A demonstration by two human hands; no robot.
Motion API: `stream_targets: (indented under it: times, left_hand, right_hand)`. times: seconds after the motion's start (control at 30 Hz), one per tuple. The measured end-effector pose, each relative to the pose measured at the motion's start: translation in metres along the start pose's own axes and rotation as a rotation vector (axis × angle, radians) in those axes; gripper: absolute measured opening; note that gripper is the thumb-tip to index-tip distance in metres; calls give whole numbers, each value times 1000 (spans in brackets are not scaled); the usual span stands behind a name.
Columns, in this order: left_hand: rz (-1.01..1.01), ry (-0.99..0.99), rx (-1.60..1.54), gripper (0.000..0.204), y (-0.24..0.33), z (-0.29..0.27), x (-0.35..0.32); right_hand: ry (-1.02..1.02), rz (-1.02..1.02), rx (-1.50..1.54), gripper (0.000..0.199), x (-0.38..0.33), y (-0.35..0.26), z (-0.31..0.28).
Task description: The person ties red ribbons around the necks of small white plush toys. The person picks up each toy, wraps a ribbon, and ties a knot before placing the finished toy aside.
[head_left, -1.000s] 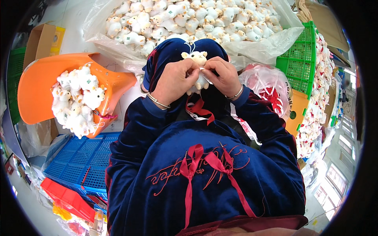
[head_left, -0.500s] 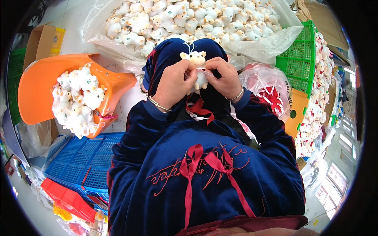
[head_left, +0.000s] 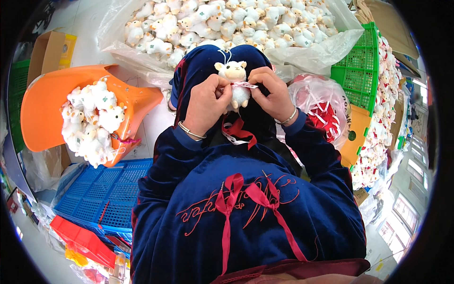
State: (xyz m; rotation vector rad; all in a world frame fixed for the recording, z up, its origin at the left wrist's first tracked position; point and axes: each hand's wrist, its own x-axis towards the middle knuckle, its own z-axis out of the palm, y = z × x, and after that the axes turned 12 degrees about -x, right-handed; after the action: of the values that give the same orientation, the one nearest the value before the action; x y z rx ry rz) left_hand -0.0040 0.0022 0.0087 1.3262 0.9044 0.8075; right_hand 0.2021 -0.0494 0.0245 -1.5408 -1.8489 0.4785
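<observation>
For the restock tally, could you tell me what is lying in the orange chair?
A heap of white toy sheep fills the orange chair. The seat beneath them is covered, so anything under them stays hidden.

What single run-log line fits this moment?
left hand: holds toy lamb | right hand: pinches pink ribbon at its neck

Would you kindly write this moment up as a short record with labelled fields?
Left hand: left hand pinches the plush sheep at its left side
Right hand: right hand holds the pale ribbon at the sheep's neck
Sheep: upright, cream face, white body, thin loop on its head
Lap: red ribbon below the hands
Person's left: orange chair piled with sheep; blue crate below it
Ahead: clear bag full of sheep
Person's right: green crate; bag of red ribbons
</observation>
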Motion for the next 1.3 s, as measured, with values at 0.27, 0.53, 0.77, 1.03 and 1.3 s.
stream_targets:
  times: [0.27, 0.53, 0.77, 1.03, 1.3]
  left_hand:
    - [73, -42, 40, 15, -2, -2, 3]
    - [112, -65, 104, 14, 3, 1, 5]
    - [109, -26, 109, 12, -1, 5, 4]
    - [107, -48, 85, 10, -6, 3, 3]
    - [138, -77, 158, 10, -8, 2, 6]
  right_hand:
    - [-258, 565, 365, 24, -4, -8, -18]
    - [-254, 517, 211, 21, -3, -11, -3]
    - [-283, 483, 176, 19, -2, -7, -4]
    - [-192, 507, 66, 16, 8, 8, -17]
    - [-144, 185, 77, 8, 37, -5, -33]
